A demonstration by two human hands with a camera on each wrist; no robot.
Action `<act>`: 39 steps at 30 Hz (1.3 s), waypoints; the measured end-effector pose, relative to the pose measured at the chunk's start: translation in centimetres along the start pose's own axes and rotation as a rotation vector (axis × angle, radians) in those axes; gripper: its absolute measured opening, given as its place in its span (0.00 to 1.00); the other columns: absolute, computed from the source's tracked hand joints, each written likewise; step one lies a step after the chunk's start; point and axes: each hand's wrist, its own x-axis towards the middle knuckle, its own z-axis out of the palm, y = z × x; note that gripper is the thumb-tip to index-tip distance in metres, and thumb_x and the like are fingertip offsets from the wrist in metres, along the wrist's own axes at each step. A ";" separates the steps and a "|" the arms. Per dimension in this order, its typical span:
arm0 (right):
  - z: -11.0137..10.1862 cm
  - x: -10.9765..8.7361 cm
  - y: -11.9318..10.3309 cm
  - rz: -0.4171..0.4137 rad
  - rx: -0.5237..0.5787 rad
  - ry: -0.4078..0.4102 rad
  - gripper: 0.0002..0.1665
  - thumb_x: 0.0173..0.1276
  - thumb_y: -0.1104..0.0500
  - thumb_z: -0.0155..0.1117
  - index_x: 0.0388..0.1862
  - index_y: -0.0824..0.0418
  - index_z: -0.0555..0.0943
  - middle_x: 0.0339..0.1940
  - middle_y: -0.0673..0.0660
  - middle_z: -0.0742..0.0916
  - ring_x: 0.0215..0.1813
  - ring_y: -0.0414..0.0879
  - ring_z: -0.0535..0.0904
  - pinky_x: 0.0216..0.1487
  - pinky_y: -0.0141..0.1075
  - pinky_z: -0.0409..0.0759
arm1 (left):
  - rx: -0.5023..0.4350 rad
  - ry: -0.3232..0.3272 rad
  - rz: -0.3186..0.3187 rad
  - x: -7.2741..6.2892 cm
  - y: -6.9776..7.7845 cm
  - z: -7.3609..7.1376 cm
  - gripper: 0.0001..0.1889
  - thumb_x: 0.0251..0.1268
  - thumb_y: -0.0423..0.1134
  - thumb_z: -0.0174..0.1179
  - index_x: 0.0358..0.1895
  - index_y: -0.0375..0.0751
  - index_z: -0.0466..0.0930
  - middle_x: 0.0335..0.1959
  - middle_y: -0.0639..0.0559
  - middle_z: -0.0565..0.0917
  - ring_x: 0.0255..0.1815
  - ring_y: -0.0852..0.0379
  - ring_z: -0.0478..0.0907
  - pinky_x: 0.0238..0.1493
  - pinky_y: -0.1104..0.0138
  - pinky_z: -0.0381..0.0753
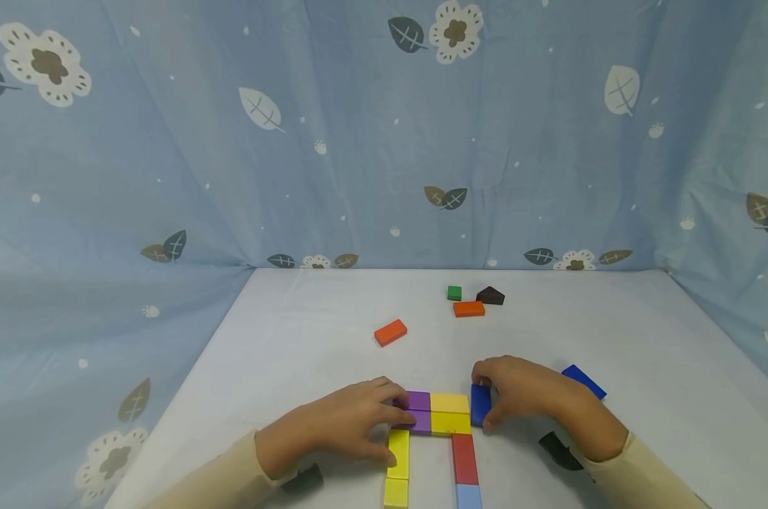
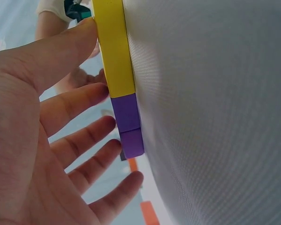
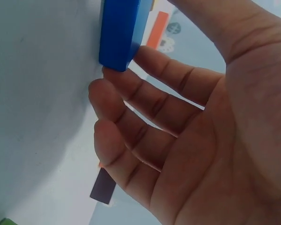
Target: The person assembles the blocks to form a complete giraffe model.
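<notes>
On the white table, two purple blocks (image 1: pixel 420 401) and two yellow blocks (image 1: pixel 450 423) form a bar two rows deep. Below its left end runs a column of yellow blocks (image 1: pixel 397 493); below its right end, a red block (image 1: pixel 464 458) and a light blue block (image 1: pixel 469 496). My left hand (image 1: pixel 342 420) touches the purple blocks with its fingertips and the column's upper yellow block with its thumb, fingers spread. My right hand (image 1: pixel 527 387) pinches a dark blue block (image 1: pixel 480 406) lengthwise beside the bar's right end. The right wrist view shows fingertips at the blue block's (image 3: pixel 119 37) end.
Another dark blue block (image 1: pixel 584 382) lies beyond the right wrist. Farther back are an orange-red block (image 1: pixel 391 333), an orange block (image 1: pixel 469 309), a small green block (image 1: pixel 454 293) and a dark triangular block (image 1: pixel 490 295). A blue patterned curtain (image 1: pixel 371 141) encloses the table's back and sides.
</notes>
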 end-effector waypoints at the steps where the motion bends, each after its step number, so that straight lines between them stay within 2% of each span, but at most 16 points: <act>1: 0.0 -0.1 -0.1 0.004 0.000 -0.001 0.34 0.38 0.43 0.85 0.44 0.48 0.80 0.38 0.44 0.81 0.42 0.45 0.74 0.51 0.49 0.78 | 0.002 0.002 0.003 0.0 0.0 0.0 0.30 0.58 0.64 0.63 0.64 0.66 0.74 0.60 0.65 0.70 0.58 0.65 0.65 0.58 0.68 0.72; 39: 0.1 -0.3 -0.5 0.009 -0.038 0.000 0.34 0.36 0.43 0.86 0.43 0.47 0.80 0.37 0.45 0.82 0.40 0.44 0.74 0.50 0.49 0.78 | 0.004 0.005 0.021 0.3 -0.4 0.3 0.29 0.59 0.65 0.61 0.65 0.66 0.74 0.61 0.64 0.69 0.59 0.65 0.65 0.59 0.67 0.71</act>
